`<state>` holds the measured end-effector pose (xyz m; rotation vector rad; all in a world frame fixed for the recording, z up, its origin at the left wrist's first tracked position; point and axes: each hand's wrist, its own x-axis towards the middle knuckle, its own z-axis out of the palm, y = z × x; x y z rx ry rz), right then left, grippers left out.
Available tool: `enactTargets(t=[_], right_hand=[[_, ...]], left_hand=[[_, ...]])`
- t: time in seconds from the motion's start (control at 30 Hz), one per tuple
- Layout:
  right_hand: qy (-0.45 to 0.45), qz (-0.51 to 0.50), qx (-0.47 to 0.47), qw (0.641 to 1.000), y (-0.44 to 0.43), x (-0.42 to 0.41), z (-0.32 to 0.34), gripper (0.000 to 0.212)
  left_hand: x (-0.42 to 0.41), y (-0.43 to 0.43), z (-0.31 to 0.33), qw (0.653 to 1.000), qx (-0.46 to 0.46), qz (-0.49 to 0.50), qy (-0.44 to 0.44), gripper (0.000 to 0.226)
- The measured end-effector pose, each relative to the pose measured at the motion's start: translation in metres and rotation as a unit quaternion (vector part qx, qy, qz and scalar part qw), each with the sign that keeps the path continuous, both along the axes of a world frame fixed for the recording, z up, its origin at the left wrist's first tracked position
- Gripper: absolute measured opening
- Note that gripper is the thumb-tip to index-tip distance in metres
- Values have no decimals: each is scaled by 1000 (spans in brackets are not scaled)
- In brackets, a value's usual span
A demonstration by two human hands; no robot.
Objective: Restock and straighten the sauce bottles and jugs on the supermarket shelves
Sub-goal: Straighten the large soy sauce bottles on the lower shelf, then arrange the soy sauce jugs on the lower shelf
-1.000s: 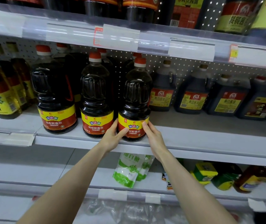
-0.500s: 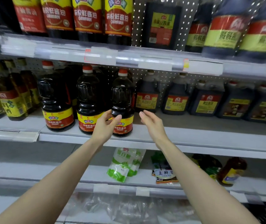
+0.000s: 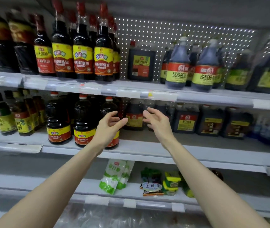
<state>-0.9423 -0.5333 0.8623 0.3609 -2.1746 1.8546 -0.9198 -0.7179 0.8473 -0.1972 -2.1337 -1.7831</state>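
Risk 1: the front bottle [image 3: 108, 106], right-most of the red-capped row, stands at the lip of the middle shelf [image 3: 147, 153]. The left hand [image 3: 108, 125] hangs directly in front of it. Judgement: a careless sweep of wrist or forearm could tip it forward off the lip. Its two neighbours [image 3: 84, 122] stand close beside it, so one knock may carry along the row.

Risk 2: the dark jug [image 3: 134, 118] shows between the two hands, well back on the same shelf and under the upper shelf [image 3: 131, 93]. Judgement: reaching it means going deep past the front bottle. The jug looks full, so it is probably heavy. A one-sided pull could tilt it or drag it into the jugs [image 3: 186, 120] further right, which also sit well back from the lip.

Risk 3: the frame is blurred, and the label facings are hard to read.

Hands: the left hand holds nothing, with its fingers spread and loosely curved and the thumb apart. The right hand [image 3: 157, 123] is likewise empty and wide, fingers curved inward, palm turned toward the left hand. No grip is visible on either side. The left hand overlaps the front bottle in view, and whether it touches the bottle cannot be told. The right hand appears clear of everything.
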Motion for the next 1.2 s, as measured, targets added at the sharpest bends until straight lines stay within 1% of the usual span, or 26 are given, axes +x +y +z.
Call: enactTargets(t=[0.13, 0.27, 0.37, 0.47, 0.63, 0.73, 0.77, 0.87, 0.97, 1.1, 1.2], right_hand=[[6, -19, -9, 1000, 18, 14, 4, 42], [-18, -55, -14, 998, 34, 27, -18, 40], [-48, -71, -7, 996, 45, 36, -49, 37], [-95, -81, 1, 992, 58, 46, -92, 37], [-164, -97, 2, 982, 83, 54, -160, 29], [-213, -106, 19, 971, 100, 50, -216, 30], [-232, -109, 21, 966, 106, 50, -238, 28], [-275, -114, 24, 954, 126, 48, -306, 11], [-338, -94, 40, 936, 148, 49, -380, 17], [-403, -85, 40, 910, 169, 57, -471, 7], [-449, -84, 37, 889, 176, 67, -531, 8]], left_hand=[[7, 14, 5, 1000, -2, -11, 1, 57], [13, 30, -14, 999, 2, -36, -20, 54], [21, 37, -48, 998, -3, -51, -46, 53], [31, 46, -92, 992, 2, -70, -101, 52], [24, 64, -150, 983, 12, -71, -169, 49], [17, 85, -200, 973, 14, -80, -215, 45], [16, 92, -220, 969, 16, -82, -234, 44], [14, 112, -287, 952, 26, -67, -297, 45], [20, 134, -360, 927, 45, -39, -369, 40], [38, 157, -449, 898, 54, -23, -437, 37], [46, 164, -510, 876, 47, -10, -480, 30]])
